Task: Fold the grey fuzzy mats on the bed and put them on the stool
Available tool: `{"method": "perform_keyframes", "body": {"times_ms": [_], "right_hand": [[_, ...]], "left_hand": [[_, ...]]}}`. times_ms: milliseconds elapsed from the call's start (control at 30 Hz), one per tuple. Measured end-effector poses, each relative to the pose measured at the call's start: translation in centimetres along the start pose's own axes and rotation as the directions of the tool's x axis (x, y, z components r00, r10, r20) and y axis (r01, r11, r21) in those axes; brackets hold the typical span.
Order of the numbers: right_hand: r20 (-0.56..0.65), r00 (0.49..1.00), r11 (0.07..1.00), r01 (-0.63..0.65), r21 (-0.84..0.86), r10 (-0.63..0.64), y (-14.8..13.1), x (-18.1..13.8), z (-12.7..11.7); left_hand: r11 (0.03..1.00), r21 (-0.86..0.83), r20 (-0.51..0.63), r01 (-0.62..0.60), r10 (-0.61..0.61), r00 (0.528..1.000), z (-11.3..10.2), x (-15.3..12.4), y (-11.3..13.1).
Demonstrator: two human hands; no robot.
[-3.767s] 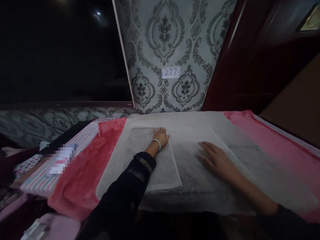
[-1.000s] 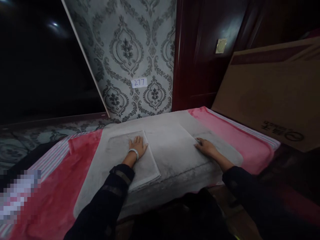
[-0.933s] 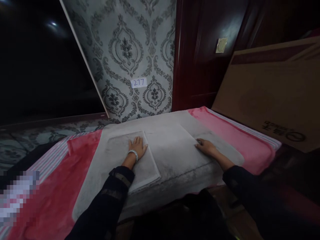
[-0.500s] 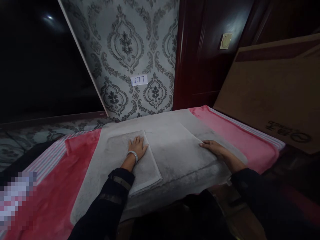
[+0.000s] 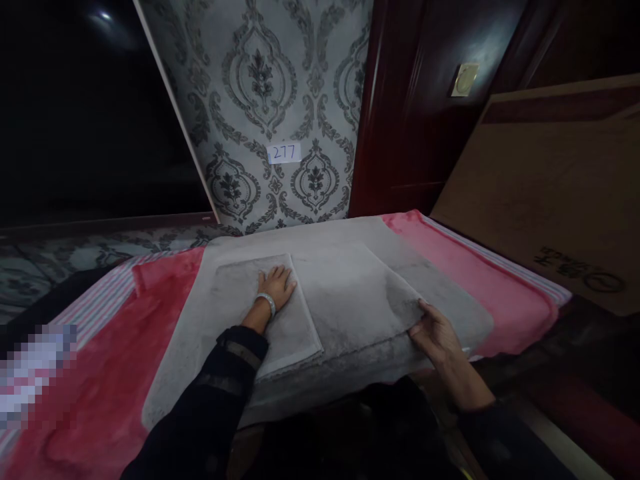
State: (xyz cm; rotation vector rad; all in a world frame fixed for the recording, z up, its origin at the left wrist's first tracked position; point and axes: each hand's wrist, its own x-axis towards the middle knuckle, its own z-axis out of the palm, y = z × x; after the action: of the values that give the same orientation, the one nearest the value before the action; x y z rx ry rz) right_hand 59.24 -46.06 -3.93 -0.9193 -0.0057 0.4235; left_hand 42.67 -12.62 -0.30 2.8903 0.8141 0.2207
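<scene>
Across a pink blanket [image 5: 100, 373], a grey towel [image 5: 350, 293] is spread, its left part folded over. At its near right corner, the towel's edge is pinched by the right hand [image 5: 437, 337]. The folded flap is pressed flat by the left hand [image 5: 277, 287], fingers spread.

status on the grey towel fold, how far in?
Done: one section of the grey towel is already folded over on the left, and the left hand lies flat on that flap. In hand: the right hand grips the near right corner of the layer. Left: the right part lies unfolded on the pink blanket.
</scene>
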Motion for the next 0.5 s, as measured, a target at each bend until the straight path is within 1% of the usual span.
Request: {"method": "perform_keyframes", "body": {"times_ms": [67,133,200,233,267,300,367,400,500], "right_hand": [[-0.008,1.000,0.999,0.023,-0.031,-0.024,0.9,-0.2,0.3],[-0.011,0.999,0.994,0.042,-0.101,-0.043,1.4,-0.1,0.5],[-0.019,0.998,0.985,0.062,-0.163,-0.066,1.6,0.2,0.7],[-0.025,0.997,0.981,0.067,-0.183,-0.073,1.6,0.4,0.7],[-0.033,0.997,0.979,0.067,-0.194,-0.074,1.7,0.6,0.7],[-0.040,0.997,0.979,0.061,-0.196,-0.070,1.6,0.7,0.7],[-0.051,0.997,0.982,0.043,-0.182,-0.053,1.6,0.8,0.8],[-0.051,0.998,0.985,0.039,-0.169,-0.048,1.6,0.8,0.8],[-0.008,0.999,0.990,0.052,-0.134,-0.054,1.6,0.7,0.9]], "left_hand": [[0.999,-0.045,0.002,-0.021,0.021,1.000,0.0,-0.1,0.0],[0.993,-0.110,-0.005,-0.031,0.031,1.000,0.1,-0.1,0.0],[0.969,-0.242,-0.036,-0.044,0.036,0.999,0.2,-0.1,0.0],[0.931,-0.362,-0.071,-0.053,0.029,0.997,0.2,0.0,0.0],[0.863,-0.501,-0.115,-0.065,0.008,0.993,0.3,0.1,-0.1],[0.771,-0.632,-0.160,-0.080,-0.029,0.987,0.4,0.2,-0.2],[0.584,-0.805,-0.223,-0.104,-0.135,0.965,0.7,0.4,-0.5],[0.520,-0.847,-0.240,-0.110,-0.189,0.952,0.8,0.5,-0.7],[0.404,-0.907,-0.251,-0.116,-0.298,0.921,1.1,0.9,-1.5]]}}
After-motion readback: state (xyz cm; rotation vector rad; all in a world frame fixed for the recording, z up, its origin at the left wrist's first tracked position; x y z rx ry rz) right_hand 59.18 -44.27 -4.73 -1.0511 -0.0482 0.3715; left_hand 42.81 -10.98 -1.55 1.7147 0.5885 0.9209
